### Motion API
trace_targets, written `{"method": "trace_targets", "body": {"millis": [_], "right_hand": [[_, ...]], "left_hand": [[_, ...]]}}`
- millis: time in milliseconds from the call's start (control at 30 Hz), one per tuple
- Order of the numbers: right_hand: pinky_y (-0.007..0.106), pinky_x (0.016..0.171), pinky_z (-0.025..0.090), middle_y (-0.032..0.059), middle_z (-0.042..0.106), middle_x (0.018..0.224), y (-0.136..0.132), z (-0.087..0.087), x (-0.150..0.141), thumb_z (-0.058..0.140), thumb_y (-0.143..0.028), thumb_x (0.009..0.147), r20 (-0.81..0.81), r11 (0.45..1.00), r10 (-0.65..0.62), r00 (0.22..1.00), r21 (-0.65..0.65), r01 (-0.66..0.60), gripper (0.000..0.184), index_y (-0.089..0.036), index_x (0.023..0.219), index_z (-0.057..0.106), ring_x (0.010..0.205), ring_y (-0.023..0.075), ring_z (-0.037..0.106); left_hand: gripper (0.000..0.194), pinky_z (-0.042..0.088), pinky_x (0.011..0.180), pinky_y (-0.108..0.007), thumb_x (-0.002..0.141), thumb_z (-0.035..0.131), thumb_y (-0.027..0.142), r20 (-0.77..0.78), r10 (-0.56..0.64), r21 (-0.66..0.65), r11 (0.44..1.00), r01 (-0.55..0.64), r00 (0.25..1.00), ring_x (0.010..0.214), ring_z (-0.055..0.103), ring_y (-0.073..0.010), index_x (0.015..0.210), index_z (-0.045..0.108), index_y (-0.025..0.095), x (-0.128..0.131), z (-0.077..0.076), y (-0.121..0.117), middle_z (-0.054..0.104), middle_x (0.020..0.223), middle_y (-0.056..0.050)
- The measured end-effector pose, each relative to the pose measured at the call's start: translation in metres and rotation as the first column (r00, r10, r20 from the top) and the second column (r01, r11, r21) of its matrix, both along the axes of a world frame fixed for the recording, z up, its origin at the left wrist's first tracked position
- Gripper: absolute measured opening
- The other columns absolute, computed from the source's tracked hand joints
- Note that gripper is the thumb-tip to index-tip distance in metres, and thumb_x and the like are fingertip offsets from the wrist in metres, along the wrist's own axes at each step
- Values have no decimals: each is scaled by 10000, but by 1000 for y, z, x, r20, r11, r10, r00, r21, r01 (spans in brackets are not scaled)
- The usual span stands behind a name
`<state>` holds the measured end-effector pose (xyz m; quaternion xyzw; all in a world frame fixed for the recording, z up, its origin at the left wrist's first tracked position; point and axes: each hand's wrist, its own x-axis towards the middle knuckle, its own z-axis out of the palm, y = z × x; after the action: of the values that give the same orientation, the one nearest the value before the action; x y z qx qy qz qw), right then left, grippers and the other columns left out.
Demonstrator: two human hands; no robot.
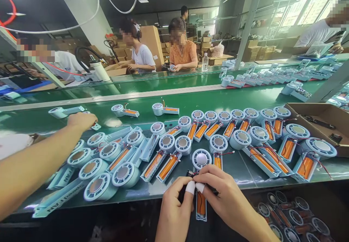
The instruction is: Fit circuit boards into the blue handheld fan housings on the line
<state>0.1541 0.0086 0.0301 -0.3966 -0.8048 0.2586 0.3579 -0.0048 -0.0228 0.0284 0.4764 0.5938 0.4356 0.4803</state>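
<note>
My left hand (176,205) is closed with a small dark part (192,173), like a circuit board, between thumb and fingers. My right hand (225,191) is pinched close beside it, over the neck of a light-blue handheld fan (201,159). This fan lies with its round head on the bench edge. Its open handle, holding an orange battery (201,202), juts toward me below my fingers. Both thumbs wear white finger cots. The fingertips hide the joint between head and handle.
Several open fans (169,165) with orange batteries crowd the green bench (131,102). A co-worker's arm (49,151) reaches in from the left to a fan part. At right sits a cardboard box (313,115) with dark parts. Several people work across the line; more fans lie below at right.
</note>
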Motion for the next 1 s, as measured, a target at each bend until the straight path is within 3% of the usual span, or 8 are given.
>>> {"method": "trace_targets", "body": {"millis": [233, 400, 600, 867, 1000], "right_hand": [[250, 727, 468, -6, 650, 887, 1, 14, -2, 572, -38, 891, -44, 979, -67, 997, -197, 57, 204, -221, 897, 661, 812, 138, 612], [257, 723, 449, -5, 636, 882, 0, 13, -4, 548, -27, 879, -45, 978, -79, 996, -198, 68, 210, -214, 887, 644, 827, 144, 602], [281, 831, 489, 14, 668, 1010, -1, 12, -1, 567, -53, 899, -14, 976, -43, 999, -214, 39, 247, -233, 1020, 685, 924, 159, 639], [258, 738, 494, 12, 668, 917, -1, 12, 1, 561, -85, 923, -10, 995, -101, 995, 7, 101, 165, -223, 935, 651, 853, 158, 643], [235, 740, 498, 17, 669, 926, 0, 11, -1, 557, -89, 938, -72, 980, -131, 989, 141, 140, 152, -221, 952, 633, 843, 142, 644]], "left_hand": [[327, 341, 443, -228, 871, 580, 472, -7, 39, 27, 999, -39, 999, 459, 414, -133, 957, 727, 193, 5, -6, -1, 475, 505, 42], [403, 340, 462, -222, 887, 570, 555, 35, 8, 10, 1000, -8, 999, 484, 412, -123, 914, 715, 180, 5, -1, 0, 470, 516, 43], [339, 371, 463, -231, 889, 547, 465, -39, -44, 27, 999, 45, 998, 486, 452, -141, 1011, 709, 193, -1, -8, 2, 501, 544, 39], [383, 425, 480, -251, 904, 550, 547, -92, 4, 83, 997, 4, 996, 478, 510, -160, 1005, 711, 214, 2, -17, 0, 540, 538, 35], [277, 539, 634, -265, 885, 631, 497, -188, 48, 248, 969, 0, 981, 667, 653, -181, 901, 682, 225, -2, -24, 2, 687, 736, -6]]}}
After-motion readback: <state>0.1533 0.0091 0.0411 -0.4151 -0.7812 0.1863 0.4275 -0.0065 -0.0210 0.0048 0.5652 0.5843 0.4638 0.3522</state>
